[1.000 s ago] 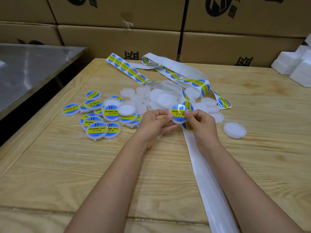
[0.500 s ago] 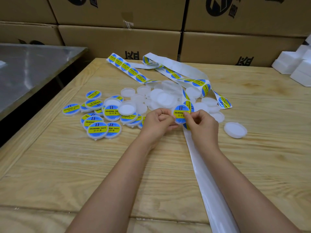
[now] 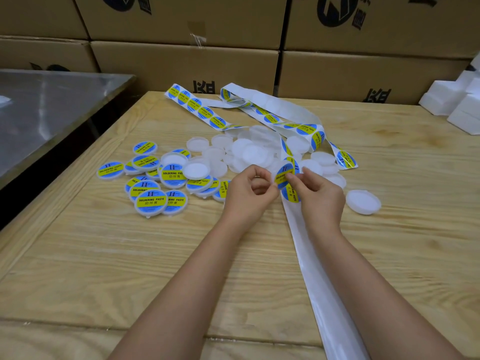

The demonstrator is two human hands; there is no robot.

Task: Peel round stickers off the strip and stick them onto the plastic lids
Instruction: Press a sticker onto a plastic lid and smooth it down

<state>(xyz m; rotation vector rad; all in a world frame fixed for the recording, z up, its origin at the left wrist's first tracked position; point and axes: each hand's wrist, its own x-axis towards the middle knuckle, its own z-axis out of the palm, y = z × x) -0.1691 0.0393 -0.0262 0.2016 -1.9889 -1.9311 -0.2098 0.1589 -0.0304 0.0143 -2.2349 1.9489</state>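
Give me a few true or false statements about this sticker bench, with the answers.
1. The left hand and the right hand both hold one stickered lid. True.
2. The labelled lids lie to the right of the hands. False: they lie to the left.
3. One plain lid sits alone to the right of the right hand. True.
4. The work table is metal. False: it is wooden; the metal table stands to its left.
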